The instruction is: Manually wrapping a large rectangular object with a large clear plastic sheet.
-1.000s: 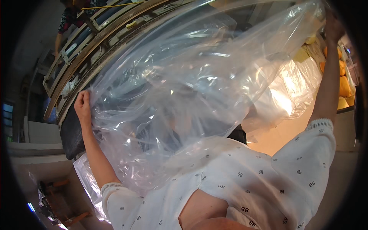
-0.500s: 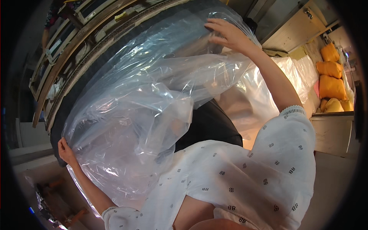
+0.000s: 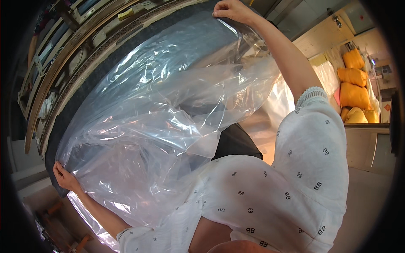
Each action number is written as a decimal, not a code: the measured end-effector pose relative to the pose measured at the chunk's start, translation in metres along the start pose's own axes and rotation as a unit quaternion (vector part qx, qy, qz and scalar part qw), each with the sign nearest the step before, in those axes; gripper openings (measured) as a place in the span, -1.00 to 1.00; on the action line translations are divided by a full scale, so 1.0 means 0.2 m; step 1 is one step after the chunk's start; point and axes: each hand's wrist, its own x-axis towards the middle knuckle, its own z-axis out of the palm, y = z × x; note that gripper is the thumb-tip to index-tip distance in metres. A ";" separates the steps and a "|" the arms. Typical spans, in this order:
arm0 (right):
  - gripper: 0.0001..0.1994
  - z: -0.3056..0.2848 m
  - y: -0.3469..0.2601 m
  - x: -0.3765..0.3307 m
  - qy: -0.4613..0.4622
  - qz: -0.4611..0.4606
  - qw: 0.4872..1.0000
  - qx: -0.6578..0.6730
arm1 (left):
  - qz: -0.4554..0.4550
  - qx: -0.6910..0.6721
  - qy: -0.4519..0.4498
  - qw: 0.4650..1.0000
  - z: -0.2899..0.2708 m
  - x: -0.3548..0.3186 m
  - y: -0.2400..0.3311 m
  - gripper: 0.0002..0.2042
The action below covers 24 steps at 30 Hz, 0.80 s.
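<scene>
A large clear plastic sheet (image 3: 139, 88) spreads in wrinkles across the dark work surface (image 3: 80, 101) and hangs down over my lap. At the far right of the sheet, my right hand (image 3: 233, 10) pinches its edge, fingers closed and arm stretched out. My left hand (image 3: 65, 176) grips the sheet's near-left edge, close to the end of the dark surface. Between the two hands the plastic is drawn fairly taut along the far side, while its nearer part lies in loose folds. Whether it is a single sheet or a bag I cannot tell.
Beyond the dark surface runs a wooden frame with slats (image 3: 63, 59), bearing a small yellow piece (image 3: 125, 15). Several orange bundles (image 3: 354, 96) are stacked on a ledge at the right. More clear plastic (image 3: 283, 101) lies right of my lap. A wooden cabinet door (image 3: 325, 33) stands behind.
My right hand has moved farther away and left, its fingers closing from spread onto the sheet's edge. My left hand has shifted slightly left and nearer. The far plastic is pulled tighter.
</scene>
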 end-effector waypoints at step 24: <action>-0.92 -0.01 -0.19 0.18 0.154 -0.030 0.822 0.547 | -0.298 -0.370 0.094 0.875 -0.43 -0.09 -0.02 -0.67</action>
